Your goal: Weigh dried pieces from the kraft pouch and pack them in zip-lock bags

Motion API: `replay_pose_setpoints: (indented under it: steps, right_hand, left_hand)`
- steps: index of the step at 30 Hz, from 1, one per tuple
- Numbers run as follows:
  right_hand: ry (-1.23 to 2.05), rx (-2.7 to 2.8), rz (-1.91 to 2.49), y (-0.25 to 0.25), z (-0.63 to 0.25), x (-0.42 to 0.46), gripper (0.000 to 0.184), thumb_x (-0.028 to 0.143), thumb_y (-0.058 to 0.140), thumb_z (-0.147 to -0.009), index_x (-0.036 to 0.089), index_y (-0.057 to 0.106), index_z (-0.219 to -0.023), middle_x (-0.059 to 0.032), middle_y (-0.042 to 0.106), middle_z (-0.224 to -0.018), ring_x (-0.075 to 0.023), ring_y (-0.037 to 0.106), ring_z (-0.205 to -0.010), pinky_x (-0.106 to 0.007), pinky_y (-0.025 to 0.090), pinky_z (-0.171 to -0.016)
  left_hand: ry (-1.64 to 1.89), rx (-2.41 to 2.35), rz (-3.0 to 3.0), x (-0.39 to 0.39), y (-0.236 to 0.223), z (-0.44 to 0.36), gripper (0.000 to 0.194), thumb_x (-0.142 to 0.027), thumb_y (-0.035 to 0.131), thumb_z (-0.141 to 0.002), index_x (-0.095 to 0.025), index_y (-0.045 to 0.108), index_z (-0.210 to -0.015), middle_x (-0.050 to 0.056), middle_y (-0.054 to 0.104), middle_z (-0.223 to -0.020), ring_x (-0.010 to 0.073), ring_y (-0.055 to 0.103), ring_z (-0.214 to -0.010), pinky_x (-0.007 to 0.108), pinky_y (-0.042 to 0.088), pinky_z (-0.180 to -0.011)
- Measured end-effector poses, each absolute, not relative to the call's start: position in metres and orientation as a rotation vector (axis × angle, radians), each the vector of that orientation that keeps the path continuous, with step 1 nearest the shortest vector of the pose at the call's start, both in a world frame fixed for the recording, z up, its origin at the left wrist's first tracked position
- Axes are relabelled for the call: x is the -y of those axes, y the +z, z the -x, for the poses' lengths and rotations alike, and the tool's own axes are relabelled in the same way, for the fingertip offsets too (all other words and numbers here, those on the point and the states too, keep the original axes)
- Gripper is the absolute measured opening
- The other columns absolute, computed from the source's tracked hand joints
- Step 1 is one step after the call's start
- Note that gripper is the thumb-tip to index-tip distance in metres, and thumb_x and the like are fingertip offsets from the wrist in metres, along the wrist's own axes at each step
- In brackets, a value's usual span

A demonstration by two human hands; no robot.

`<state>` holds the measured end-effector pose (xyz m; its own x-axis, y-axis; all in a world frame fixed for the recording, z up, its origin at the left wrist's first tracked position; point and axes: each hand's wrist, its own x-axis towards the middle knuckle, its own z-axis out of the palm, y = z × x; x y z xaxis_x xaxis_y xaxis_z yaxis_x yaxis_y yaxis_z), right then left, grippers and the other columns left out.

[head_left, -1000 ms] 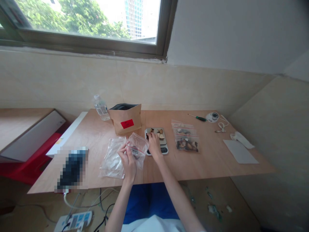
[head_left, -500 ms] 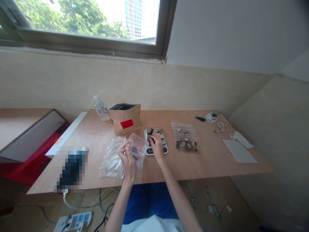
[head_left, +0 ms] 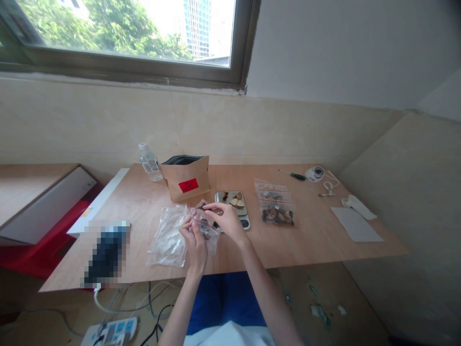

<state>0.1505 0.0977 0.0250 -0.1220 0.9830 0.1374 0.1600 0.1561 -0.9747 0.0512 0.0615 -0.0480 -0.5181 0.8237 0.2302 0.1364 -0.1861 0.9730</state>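
Note:
My left hand (head_left: pixel 194 238) pinches the rim of a clear zip bag (head_left: pixel 213 240) with a red seal line; dark bits show inside. Over the bag's mouth, my right hand (head_left: pixel 227 220) has its fingers closed on a small dark dried piece, mostly hidden by the fingertips. Just behind it stands a kitchen scale (head_left: pixel 245 208), its display partly covered by the hand. Several pale and brown dried pieces (head_left: pixel 236 202), like sliced dried mushroom, lie on its plate. More clear plastic bags (head_left: pixel 167 238) lie flat left of my left hand.
Filled zip bags (head_left: pixel 277 215) lie right of the scale. A brown paper pouch (head_left: pixel 187 180) stands open behind, beside a plastic bottle (head_left: pixel 149 162). A screwdriver (head_left: pixel 297 176), a white camera (head_left: pixel 314 174) and white paper (head_left: pixel 356 224) are at the right. A blurred-out dark object (head_left: pixel 106 254) lies left.
My right hand has moved left from the scale plate to the mouth of the bag with a dark dried piece. My left hand still holds the bag, shifted slightly right.

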Motion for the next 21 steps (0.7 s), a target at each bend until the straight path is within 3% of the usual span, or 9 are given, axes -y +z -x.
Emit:
replay_pose_setpoints:
  steps: [8,14,17,21]
  right_hand:
    - [0.775,1.834,1.241,0.032,-0.152,-0.09,0.022,0.031,0.054,-0.086,0.019,0.07,-0.076,-0.0032,0.07,-0.077,-0.0159,0.063,-0.072,-0.026,0.046,-0.069]
    - [0.39,1.644,1.387,0.011,-0.184,-0.117,0.03,0.032,0.039,-0.093,0.02,0.066,-0.099,-0.0067,0.067,-0.099,-0.0179,0.059,-0.095,-0.029,0.044,-0.082]
    - [0.217,1.757,1.612,-0.026,-0.212,-0.14,0.036,0.034,0.052,-0.085,0.019,0.058,-0.117,-0.0127,0.057,-0.12,-0.0253,0.049,-0.114,-0.04,0.037,-0.096]
    - [0.199,1.948,1.78,-0.068,-0.237,-0.159,0.051,0.037,0.055,-0.083,0.021,0.046,-0.131,-0.0142,0.045,-0.135,-0.0296,0.04,-0.123,-0.045,0.035,-0.096]
  left_hand:
    - [1.784,-1.609,-0.993,-0.055,-0.037,-0.06,0.022,-0.043,0.036,-0.091,-0.022,0.036,-0.091,0.014,0.046,-0.123,0.0229,0.046,-0.121,0.039,0.038,-0.098]
    - [1.78,-1.602,-0.954,-0.058,-0.043,-0.056,0.021,-0.043,0.035,-0.091,-0.022,0.033,-0.092,0.015,0.046,-0.123,0.0227,0.045,-0.122,0.043,0.035,-0.101]
    - [1.818,-1.569,-0.961,-0.058,-0.041,-0.055,0.02,-0.042,0.035,-0.091,-0.022,0.033,-0.091,0.015,0.046,-0.126,0.0212,0.045,-0.123,0.042,0.034,-0.102]
    - [1.832,-1.55,-0.955,-0.058,-0.035,-0.056,0.02,-0.042,0.035,-0.091,-0.022,0.033,-0.091,0.016,0.046,-0.128,0.0208,0.041,-0.127,0.038,0.035,-0.102]
